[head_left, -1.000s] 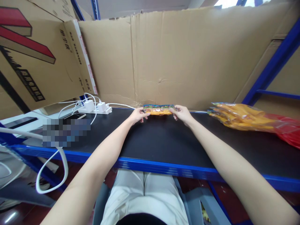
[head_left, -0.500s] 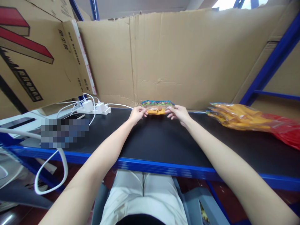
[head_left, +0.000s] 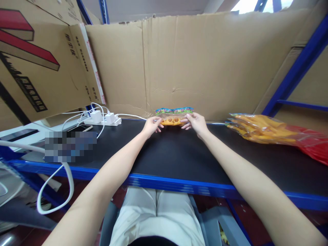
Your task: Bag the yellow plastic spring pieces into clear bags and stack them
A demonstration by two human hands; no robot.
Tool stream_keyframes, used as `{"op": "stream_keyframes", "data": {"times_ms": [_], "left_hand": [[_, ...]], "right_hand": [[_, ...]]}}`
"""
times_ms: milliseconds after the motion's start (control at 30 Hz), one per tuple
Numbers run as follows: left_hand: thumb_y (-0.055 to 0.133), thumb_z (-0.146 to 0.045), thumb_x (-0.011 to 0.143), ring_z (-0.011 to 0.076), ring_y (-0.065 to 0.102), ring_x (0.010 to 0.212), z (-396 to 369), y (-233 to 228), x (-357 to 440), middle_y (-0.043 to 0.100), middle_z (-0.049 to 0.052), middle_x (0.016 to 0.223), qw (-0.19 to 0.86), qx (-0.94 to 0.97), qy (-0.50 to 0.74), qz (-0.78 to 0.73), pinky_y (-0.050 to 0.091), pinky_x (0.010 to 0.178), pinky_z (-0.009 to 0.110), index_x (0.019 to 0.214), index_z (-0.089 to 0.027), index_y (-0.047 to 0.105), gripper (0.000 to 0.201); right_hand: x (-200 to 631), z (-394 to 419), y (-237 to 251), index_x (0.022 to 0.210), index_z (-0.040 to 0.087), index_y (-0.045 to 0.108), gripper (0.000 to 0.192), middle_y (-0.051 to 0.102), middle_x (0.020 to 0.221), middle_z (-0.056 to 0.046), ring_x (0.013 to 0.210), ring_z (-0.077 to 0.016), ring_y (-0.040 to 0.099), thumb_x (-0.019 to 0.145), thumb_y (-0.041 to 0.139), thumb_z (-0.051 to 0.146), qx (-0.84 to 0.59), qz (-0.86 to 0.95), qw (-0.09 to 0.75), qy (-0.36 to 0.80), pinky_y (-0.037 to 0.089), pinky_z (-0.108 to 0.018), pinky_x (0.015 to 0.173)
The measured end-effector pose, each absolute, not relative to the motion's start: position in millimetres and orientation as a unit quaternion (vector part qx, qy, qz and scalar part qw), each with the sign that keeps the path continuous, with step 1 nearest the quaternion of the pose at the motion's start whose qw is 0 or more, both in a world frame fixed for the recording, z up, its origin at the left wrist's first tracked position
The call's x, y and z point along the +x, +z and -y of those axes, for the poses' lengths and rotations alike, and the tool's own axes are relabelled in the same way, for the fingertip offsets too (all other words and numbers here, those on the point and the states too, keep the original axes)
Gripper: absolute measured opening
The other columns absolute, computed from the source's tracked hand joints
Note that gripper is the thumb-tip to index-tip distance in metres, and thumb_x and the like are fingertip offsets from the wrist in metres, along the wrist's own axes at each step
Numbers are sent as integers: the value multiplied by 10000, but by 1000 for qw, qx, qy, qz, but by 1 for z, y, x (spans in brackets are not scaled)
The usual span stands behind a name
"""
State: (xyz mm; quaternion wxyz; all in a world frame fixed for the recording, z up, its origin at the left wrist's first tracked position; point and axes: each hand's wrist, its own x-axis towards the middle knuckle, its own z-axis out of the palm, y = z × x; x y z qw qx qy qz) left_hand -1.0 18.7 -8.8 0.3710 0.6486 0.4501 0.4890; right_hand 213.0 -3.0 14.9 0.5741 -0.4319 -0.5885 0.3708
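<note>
A clear plastic packet (head_left: 174,120) with an orange item inside and a colourful blue-green header stands near the back of the black tabletop (head_left: 176,153). Its orange content shows two round holes; the exact kind I cannot make out. My left hand (head_left: 153,126) pinches the packet's left end between thumb and fingers. At the right end, my right hand (head_left: 195,123) grips it the same way. Off to the right lies a pile of similar orange packets (head_left: 261,128), running into red plastic (head_left: 314,143).
Cardboard (head_left: 205,65) walls the back, and a printed carton (head_left: 43,65) rises at the left. A white power strip (head_left: 102,119) with plugs and cables sits back left, near a pixelated object (head_left: 70,145). A blue metal rail (head_left: 179,184) edges the front.
The packet's header has tipped up a little and shows more fully, and the holes in the orange item are clearer. Both hands keep their hold, nearly in place.
</note>
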Motion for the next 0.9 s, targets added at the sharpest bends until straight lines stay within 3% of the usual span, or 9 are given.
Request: {"op": "stream_keyframes", "data": {"times_ms": [100,233,400,533,733,900], "left_hand": [[545,-285,813,54,539,402,-17,-12,0,669,42,732,398,656,435,-472,357,382,145,1224,-148,446,445],[537,-279,817,35,507,368,-15,-12,2,673,61,753,381,655,406,-511,333,365,146,1112,-114,558,338],[498,-289,838,47,527,378,-17,-12,3,677,79,746,374,644,435,-505,313,352,147,1049,-88,585,304],[512,-288,827,63,580,466,-20,-13,3,677,87,770,391,641,450,-484,323,367,132,972,-89,611,265],[466,-235,840,92,621,592,-17,-7,8,674,91,842,346,637,520,-452,321,364,122,935,-89,614,228],[480,-241,831,88,601,522,-15,-5,7,666,97,877,351,639,541,-418,311,345,132,994,-76,588,256]], "right_hand": [[213,4,13,776,178,463,253,689,748,-67,449,-120,609,794,532,421,-418,585,571,397,447,-184,371],[215,4,11,785,177,479,260,692,767,-68,460,-120,613,790,542,429,-397,584,561,431,465,-196,389],[217,2,7,880,169,532,229,690,842,-85,523,-119,630,765,602,353,-408,581,526,469,491,-197,425],[214,2,6,753,143,540,116,686,831,-102,577,-116,637,788,585,244,-432,570,515,473,509,-199,477],[205,7,14,674,163,468,162,687,791,-47,655,-107,649,819,535,188,-411,543,570,460,506,-192,542],[202,8,16,648,166,404,214,686,771,-34,690,-117,657,836,504,182,-383,540,564,493,501,-204,591]]}}
